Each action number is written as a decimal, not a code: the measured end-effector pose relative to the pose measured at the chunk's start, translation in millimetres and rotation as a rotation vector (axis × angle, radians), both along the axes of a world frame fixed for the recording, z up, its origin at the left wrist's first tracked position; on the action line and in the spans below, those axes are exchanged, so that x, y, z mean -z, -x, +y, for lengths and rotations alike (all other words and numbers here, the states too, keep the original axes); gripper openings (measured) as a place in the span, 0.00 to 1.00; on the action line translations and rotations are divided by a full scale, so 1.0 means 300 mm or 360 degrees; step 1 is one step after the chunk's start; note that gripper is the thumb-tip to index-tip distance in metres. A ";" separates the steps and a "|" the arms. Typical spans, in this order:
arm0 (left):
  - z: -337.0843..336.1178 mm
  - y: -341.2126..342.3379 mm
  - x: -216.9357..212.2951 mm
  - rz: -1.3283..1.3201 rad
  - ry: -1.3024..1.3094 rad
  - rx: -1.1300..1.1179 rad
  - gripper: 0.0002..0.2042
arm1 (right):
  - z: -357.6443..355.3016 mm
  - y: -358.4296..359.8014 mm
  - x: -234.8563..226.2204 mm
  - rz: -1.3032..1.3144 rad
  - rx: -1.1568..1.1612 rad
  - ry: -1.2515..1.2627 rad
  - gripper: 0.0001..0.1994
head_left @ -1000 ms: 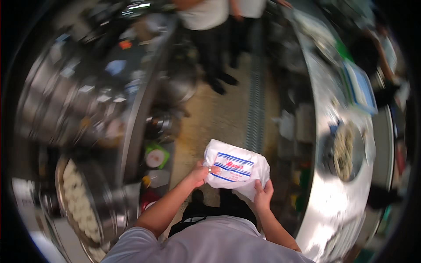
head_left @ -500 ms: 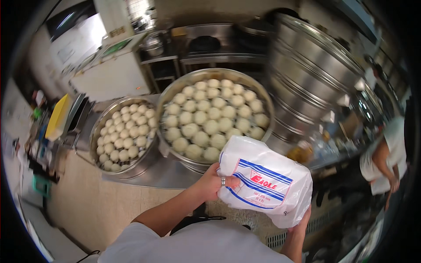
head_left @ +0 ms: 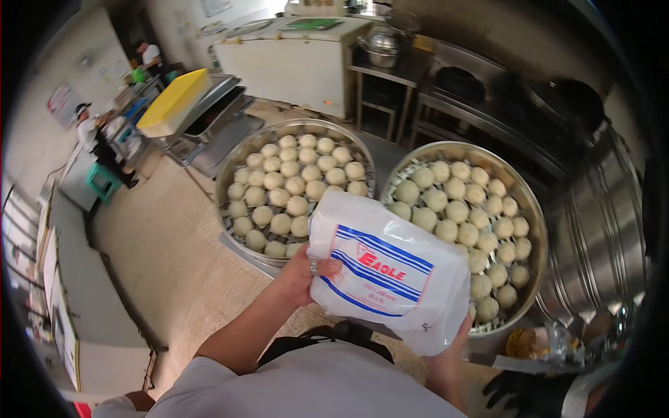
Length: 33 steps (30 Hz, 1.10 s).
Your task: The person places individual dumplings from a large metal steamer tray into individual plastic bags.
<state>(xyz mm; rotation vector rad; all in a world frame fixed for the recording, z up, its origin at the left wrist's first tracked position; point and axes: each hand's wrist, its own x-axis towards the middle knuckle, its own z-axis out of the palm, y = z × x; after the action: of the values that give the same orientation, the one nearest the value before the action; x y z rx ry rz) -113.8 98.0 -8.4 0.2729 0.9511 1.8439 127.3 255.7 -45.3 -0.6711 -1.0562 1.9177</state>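
Observation:
A white plastic packet (head_left: 390, 272) with blue stripes and red print is held in front of me, tilted down to the right. My left hand (head_left: 304, 277), with a ring on one finger, grips its left end, thumb on top. At its lower right corner my right hand (head_left: 451, 352) holds on, fingers partly hidden behind the plastic. Just beyond the packet stand two round metal steamer trays, a left one (head_left: 224, 182) and a right one (head_left: 541, 268). Pale round buns (head_left: 295, 186) sit in both, and the packet covers part of each tray's near side.
Stacked metal steamers (head_left: 592, 230) stand at the right. A black-gloved hand (head_left: 533, 391) shows at the lower right. Farther off are a stove (head_left: 481, 115), a white chest freezer (head_left: 286, 73), a yellow lid (head_left: 174, 101) on metal trays, and people (head_left: 97, 136) by a far-left table.
My view has turned left, so the trays appear farther right and the far-left workers have come into sight. Both hands still hold the packet. A black-gloved hand now shows at the lower right.

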 end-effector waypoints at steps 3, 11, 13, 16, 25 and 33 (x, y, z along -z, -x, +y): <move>-0.145 0.136 0.028 0.0056 0.0076 -0.0139 0.33 | -0.055 0.138 0.007 -0.0217 -0.0301 -0.0556 0.23; -0.377 0.453 0.148 0.0018 0.0363 -0.0350 0.23 | -0.197 0.546 0.028 -0.0424 -0.0639 -0.0404 0.16; -0.412 0.568 0.207 0.0025 0.0409 -0.0309 0.23 | -0.215 0.666 0.078 -0.0475 -0.0593 -0.0359 0.15; -0.437 0.757 0.253 0.0057 0.0494 -0.0265 0.21 | -0.236 0.871 0.149 -0.0550 -0.0507 -0.0404 0.17; -0.261 1.217 0.335 0.0141 0.0471 -0.0021 0.16 | -0.141 1.269 0.287 -0.0508 -0.0224 -0.0102 0.18; -0.107 1.317 0.330 0.0542 0.0508 0.0077 0.17 | -0.066 1.319 0.310 -0.0492 -0.0096 0.0129 0.19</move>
<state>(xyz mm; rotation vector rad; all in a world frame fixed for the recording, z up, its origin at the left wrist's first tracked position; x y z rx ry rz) -509.0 65.8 -107.5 0.4156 1.4418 1.5986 -268.4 235.8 -138.4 -1.0167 -1.2029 1.9578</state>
